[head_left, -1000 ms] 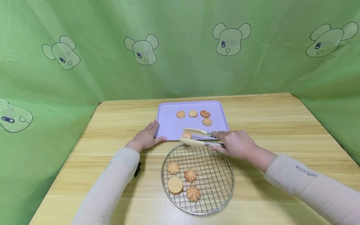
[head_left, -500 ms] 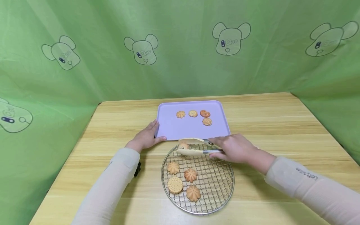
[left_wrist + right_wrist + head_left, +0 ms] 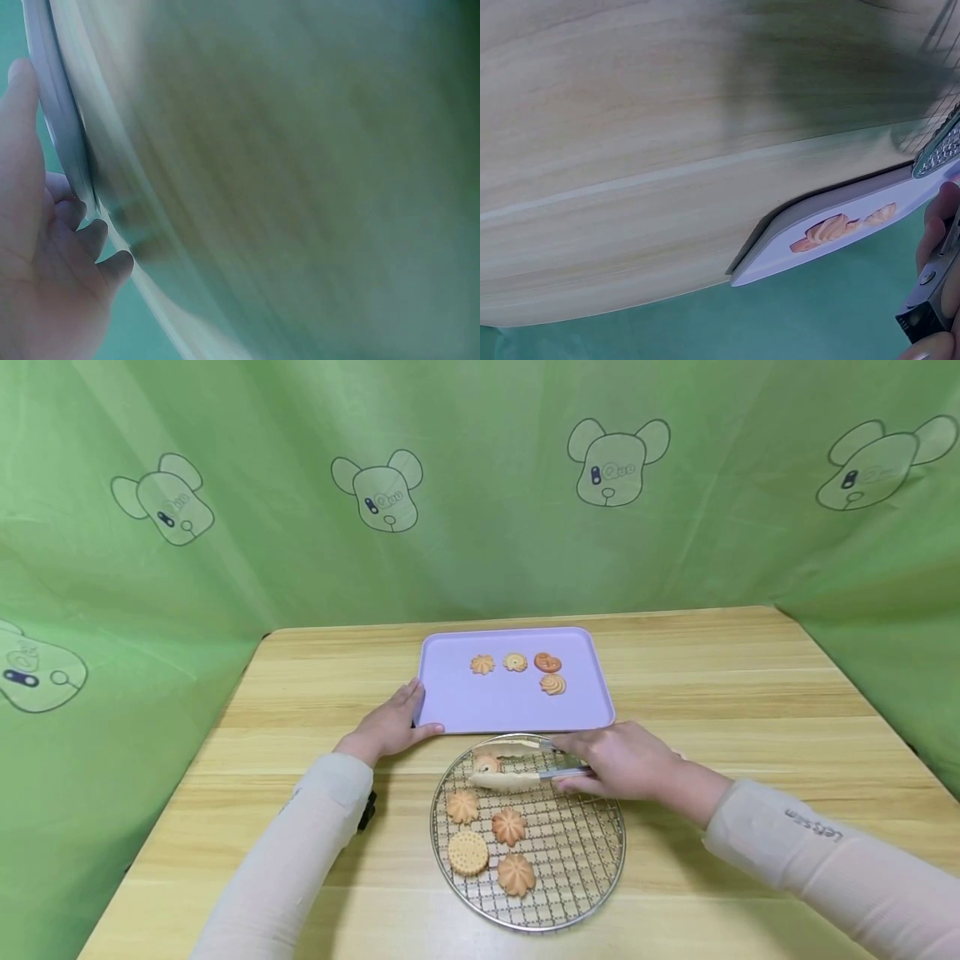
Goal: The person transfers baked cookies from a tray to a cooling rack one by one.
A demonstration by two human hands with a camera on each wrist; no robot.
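My right hand (image 3: pixel 621 760) holds a pair of tongs (image 3: pixel 506 781) with pale tips and metal handles over the round wire rack (image 3: pixel 573 827). Between the tips is a cookie (image 3: pixel 486 763), partly hidden, at the rack's far left; whether it touches the mesh I cannot tell. In the right wrist view the tongs' metal handle (image 3: pixel 930 289) shows at the lower right. My left hand (image 3: pixel 386 727) rests against the near left corner of the lilac tray (image 3: pixel 480 710), fingers along its left side, thumb at its front rim. In the left wrist view the thumb and fingers (image 3: pixel 94 236) touch the tray's edge.
Several cookies lie on the rack, among them a round dotted cookie (image 3: pixel 467 853) and a flower-shaped cookie (image 3: pixel 516 875). On the tray are more cookies, including a brown pretzel-shaped cookie (image 3: pixel 547 662). A green printed curtain (image 3: pixel 487 568) hangs behind the wooden table (image 3: pixel 322 668).
The right hand has brought the tongs and the cookie from the tray's front edge toward me, over the rack. The tips have come down near the mesh. My left hand has stayed in place.
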